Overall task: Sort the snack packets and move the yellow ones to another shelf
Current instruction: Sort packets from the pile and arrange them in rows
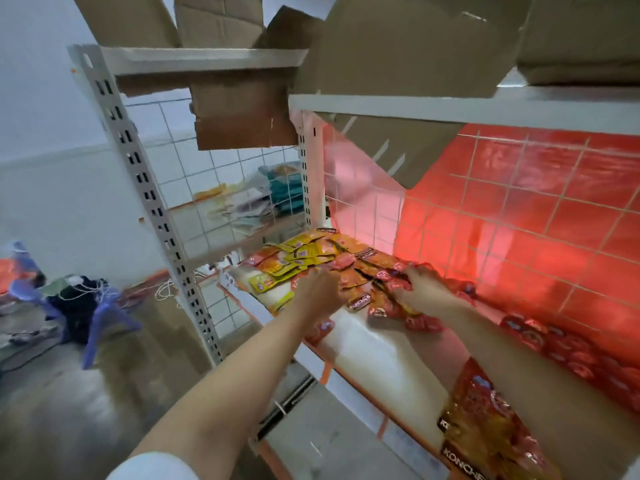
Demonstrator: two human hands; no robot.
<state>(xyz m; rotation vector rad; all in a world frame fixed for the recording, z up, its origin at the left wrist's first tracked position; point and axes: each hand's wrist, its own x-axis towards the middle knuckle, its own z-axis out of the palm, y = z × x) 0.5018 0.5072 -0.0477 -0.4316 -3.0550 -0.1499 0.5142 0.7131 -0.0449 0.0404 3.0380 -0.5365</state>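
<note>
Nearest the head camera, at 5 o'clock, a big red and gold snack bag (485,420) lies on the white shelf (381,362), partly under the right forearm. Both bare forearms reach forward from the bottom edge toward the middle of the view.

At the centre, the left hand (317,294) hovers palm down with fingers loosely spread over the heap of small packets; whether it touches or holds any cannot be told, since the hand hides what is under it. The yellow packets (298,259) lie in a loose cluster just beyond and to the 11 o'clock side of this hand, at the far left end of the shelf.

To the 3 o'clock side of the left hand, the right hand (420,292) has its fingers curled down into the red packets (381,282), gripping several of them. More red packets trail along the shelf toward 4 o'clock, against the wire grid back (519,216) with red sheeting behind it.

Cardboard boxes (242,112) hang over the shelves at 12 o'clock. At 9 o'clock, a purple plastic stool (100,317) stands on the floor with dark clothing piled on it.
</note>
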